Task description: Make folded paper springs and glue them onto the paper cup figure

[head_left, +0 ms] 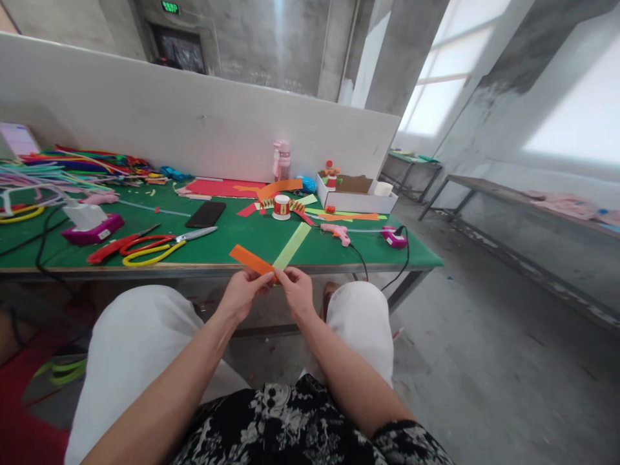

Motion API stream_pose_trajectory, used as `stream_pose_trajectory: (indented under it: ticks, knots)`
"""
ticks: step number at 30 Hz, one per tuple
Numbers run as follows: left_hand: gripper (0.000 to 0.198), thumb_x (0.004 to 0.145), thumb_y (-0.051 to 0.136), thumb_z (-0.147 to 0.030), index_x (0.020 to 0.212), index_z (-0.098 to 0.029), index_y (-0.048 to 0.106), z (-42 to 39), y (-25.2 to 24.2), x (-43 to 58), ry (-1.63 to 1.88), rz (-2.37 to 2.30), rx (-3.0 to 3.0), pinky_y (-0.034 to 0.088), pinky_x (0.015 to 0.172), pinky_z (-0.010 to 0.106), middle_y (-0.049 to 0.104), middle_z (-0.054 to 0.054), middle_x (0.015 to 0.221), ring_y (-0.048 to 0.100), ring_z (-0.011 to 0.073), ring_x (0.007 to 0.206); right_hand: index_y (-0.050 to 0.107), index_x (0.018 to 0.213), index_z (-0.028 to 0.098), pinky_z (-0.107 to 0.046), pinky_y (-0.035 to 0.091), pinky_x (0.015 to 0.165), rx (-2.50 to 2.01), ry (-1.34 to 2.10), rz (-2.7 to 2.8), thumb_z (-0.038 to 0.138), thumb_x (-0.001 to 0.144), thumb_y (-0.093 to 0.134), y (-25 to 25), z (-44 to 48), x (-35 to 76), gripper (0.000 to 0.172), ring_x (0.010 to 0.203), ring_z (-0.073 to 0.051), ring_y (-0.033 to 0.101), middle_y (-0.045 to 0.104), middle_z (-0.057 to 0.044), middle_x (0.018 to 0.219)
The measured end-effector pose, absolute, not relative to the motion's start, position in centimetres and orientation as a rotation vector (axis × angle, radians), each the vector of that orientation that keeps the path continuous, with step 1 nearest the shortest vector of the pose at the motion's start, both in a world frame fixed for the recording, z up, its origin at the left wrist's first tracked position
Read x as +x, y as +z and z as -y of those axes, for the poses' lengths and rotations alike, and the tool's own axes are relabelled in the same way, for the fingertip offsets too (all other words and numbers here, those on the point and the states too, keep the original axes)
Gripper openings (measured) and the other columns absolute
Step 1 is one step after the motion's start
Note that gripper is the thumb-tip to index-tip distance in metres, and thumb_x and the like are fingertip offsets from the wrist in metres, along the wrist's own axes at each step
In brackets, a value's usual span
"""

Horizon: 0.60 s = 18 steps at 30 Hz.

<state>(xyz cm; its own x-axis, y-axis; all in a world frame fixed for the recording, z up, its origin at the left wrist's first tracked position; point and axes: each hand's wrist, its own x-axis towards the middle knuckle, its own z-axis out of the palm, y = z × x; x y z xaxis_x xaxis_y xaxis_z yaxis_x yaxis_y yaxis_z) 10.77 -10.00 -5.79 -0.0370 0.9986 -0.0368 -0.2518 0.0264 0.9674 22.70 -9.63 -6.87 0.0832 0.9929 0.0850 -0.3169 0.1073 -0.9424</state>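
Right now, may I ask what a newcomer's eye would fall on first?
Probably the orange paper strip and pale green paper strip, meeting in a V in the left hand and right hand, at the near edge of the green tabletop. Beyond them stands a red-and-white cup, a gold pleated strip at each side.

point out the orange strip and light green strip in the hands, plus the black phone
Orange strip (pixel 252 259), head view: middle of its visible length
Light green strip (pixel 293 245), head view: middle of its broad face
Black phone (pixel 206 215), head view: middle of its upper face
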Motion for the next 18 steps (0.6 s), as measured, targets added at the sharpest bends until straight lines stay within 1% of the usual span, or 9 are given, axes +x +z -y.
stream_pose_trajectory:
  ticks: [3,7,9,12,14,18]
  knots:
    - [0.044,0.046,0.087,-0.049,0.067,-0.013,0.069,9.8,-5.7,10.6,1.368,-1.052,0.963,0.042,0.052,0.024,0.069,0.005,0.063,0.056,0.0119,0.053,0.066,0.064,0.020,-0.028,0.049,0.070,-0.877,1.296,0.943,0.046,0.063,0.079,-7.0,9.5,22.6,0.029,0.064,-0.015,0.060,0.068,-0.001,0.066]
    - [0.038,0.048,0.087,-0.044,0.065,-0.014,0.070,9.9,-4.9,9.8,1.328,-1.011,1.013,0.039,0.049,0.024,0.067,0.004,0.059,0.051,0.0105,0.049,0.066,0.068,0.019,-0.032,0.053,0.071,-0.764,1.663,0.807,0.057,0.069,0.073,-6.9,9.0,23.2,0.038,0.066,-0.017,0.065,0.069,-0.003,0.065]
    - [0.034,0.047,0.087,-0.039,0.063,-0.014,0.071,10.1,-4.4,9.4,1.273,-0.988,1.062,0.040,0.048,0.025,0.067,0.005,0.059,0.051,0.0115,0.049,0.065,0.068,0.019,-0.032,0.054,0.071,-0.758,1.756,0.791,0.054,0.069,0.074,-7.0,9.0,23.4,0.036,0.066,-0.018,0.066,0.068,-0.003,0.063]
    - [0.028,0.048,0.087,-0.034,0.061,-0.014,0.072,10.4,-3.8,9.2,1.196,-0.960,1.133,0.041,0.049,0.026,0.068,0.007,0.059,0.053,0.0136,0.050,0.066,0.069,0.017,-0.030,0.053,0.072,-0.763,1.799,0.843,0.043,0.062,0.082,-7.1,9.4,23.3,0.031,0.067,-0.017,0.066,0.069,-0.002,0.063]
    - [0.025,0.050,0.085,-0.033,0.059,-0.015,0.072,10.5,-3.7,9.1,1.167,-0.952,1.164,0.041,0.049,0.026,0.067,0.006,0.057,0.053,0.0140,0.050,0.067,0.070,0.017,-0.030,0.053,0.073,-0.723,1.828,0.887,0.044,0.060,0.084,-7.0,9.8,23.2,0.033,0.070,-0.018,0.067,0.069,-0.003,0.064]
    - [0.023,0.053,0.083,-0.034,0.056,-0.015,0.069,10.5,-3.5,8.9,1.150,-0.952,1.203,0.041,0.049,0.026,0.064,0.005,0.053,0.052,0.0135,0.048,0.068,0.070,0.017,-0.029,0.053,0.073,-0.664,1.834,0.962,0.047,0.062,0.082,-7.0,10.0,23.1,0.034,0.071,-0.018,0.067,0.067,-0.001,0.062]
